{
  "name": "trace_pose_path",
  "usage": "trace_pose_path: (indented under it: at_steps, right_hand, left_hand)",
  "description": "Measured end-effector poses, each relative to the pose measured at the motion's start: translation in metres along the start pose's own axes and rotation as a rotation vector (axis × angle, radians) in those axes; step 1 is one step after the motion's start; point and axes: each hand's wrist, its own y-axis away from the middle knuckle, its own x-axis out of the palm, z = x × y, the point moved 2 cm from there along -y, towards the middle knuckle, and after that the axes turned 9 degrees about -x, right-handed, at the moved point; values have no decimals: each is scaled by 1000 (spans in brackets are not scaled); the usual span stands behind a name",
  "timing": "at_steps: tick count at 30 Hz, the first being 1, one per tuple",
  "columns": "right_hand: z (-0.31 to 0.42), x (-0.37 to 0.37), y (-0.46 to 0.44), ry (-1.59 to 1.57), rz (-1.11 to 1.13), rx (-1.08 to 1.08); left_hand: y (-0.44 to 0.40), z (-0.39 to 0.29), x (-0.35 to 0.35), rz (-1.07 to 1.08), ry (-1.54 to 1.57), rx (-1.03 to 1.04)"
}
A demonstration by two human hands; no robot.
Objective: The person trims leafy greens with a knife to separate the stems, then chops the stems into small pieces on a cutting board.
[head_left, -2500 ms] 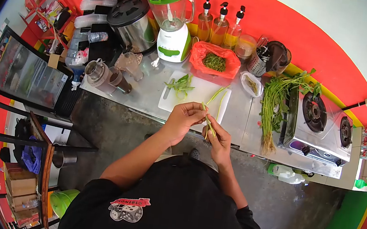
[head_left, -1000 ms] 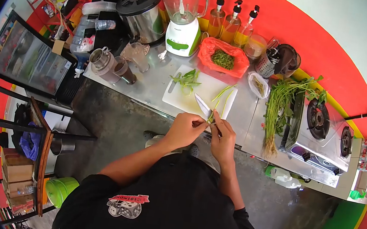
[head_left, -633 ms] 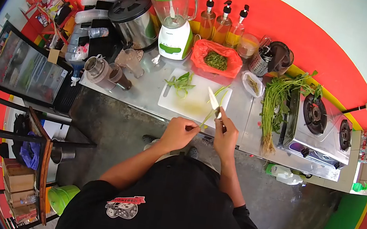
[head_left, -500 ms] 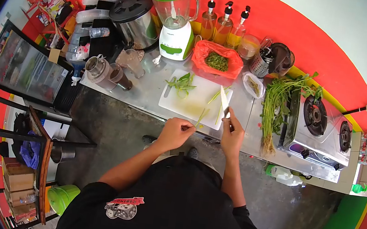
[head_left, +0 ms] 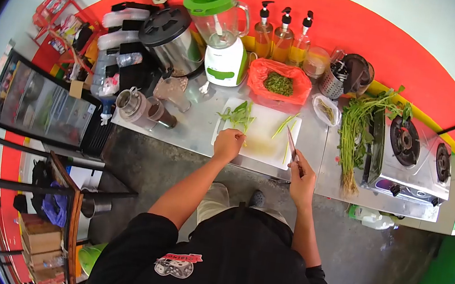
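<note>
My right hand [head_left: 302, 178] is closed around the handle of a knife [head_left: 290, 142], its blade pointing up over the right part of a white cutting board [head_left: 267, 125]. At the board's left edge my left hand [head_left: 229, 144] has its fingers pinched on a thin green stem [head_left: 248, 124]; the grip itself is partly hidden. Just beyond that hand lies a small heap of green leaves [head_left: 237, 114]. A few cut green stems [head_left: 285, 124] rest near the knife tip, on the board's upper right.
Behind the board stand an orange bag of chopped greens [head_left: 279, 83], a blender [head_left: 220, 59] and pump bottles [head_left: 283, 38]. A bunch of rooted greens [head_left: 353, 142] lies beside the gas stove [head_left: 406, 155] on the right. Left of the board are jars [head_left: 133, 107] and a glass [head_left: 175, 95].
My left hand has moved from the board's front edge to its left side, close to the leaves, with the stem. The knife has swung slightly aside. The whole view has shifted.
</note>
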Motion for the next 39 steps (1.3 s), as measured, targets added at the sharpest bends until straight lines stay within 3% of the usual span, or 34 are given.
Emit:
trace_pose_path:
  at_steps: [6, 10, 12, 14, 18, 23, 30, 33, 39]
  right_hand:
    - [-21, -11, 17, 27, -30, 103]
    - [-32, -17, 18, -14, -71, 103]
    - [-32, -18, 16, -44, -77, 161]
    - [-33, -20, 15, -46, -83, 187]
    - [-21, -22, 12, -4, -83, 211]
    - [-8, -32, 24, 16, -102, 211]
    - [-6, -51, 53, -14, -147, 267]
    - [-4, -55, 58, -9, -175, 277]
    - [3, -61, 54, -12, -189, 234]
  left_hand:
    - [-15, 3, 11, -42, -32, -27]
    - [-8, -13, 17, -211, -29, 106]
    - [-8, -22, 28, -189, -29, 107]
    - [-6, -37, 42, -121, 72, 273]
    - [-15, -64, 67, -74, 118, 407]
    - [-33, -79, 88, 38, -4, 366]
    - [-35, -84, 94, 10, -163, 341]
    - [-32, -91, 100, 17, -371, 363]
    - [-24, -96, 102, -42, -287, 291]
